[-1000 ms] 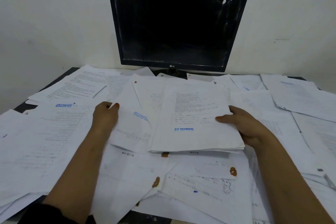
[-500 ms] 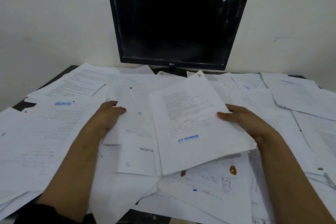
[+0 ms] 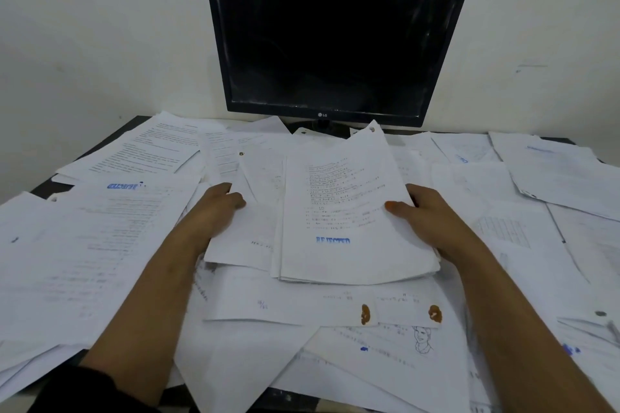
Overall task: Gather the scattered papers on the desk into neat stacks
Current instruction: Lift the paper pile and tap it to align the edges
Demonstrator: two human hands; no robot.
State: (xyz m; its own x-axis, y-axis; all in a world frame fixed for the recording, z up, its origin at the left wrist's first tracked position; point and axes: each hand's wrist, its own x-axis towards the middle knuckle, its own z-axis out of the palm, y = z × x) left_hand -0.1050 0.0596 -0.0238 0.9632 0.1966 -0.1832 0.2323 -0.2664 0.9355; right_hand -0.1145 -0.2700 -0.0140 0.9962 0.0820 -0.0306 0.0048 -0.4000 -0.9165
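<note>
I am squaring a first stack of papers [image 3: 349, 211] mid-desk before the monitor [image 3: 335, 40], my right hand [image 3: 432, 218] gripping its right edge, my left hand [image 3: 214, 211] holding looser sheets [image 3: 248, 231] beside it, which I judge need sliding under next.

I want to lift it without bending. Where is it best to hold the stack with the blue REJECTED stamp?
Probably by its two long side edges, near the middle, coming in from left and right. The stamped stack lies flat with its side edges exposed; the right hand already holds one, while the left hand holds the neighbouring sheets.
</note>
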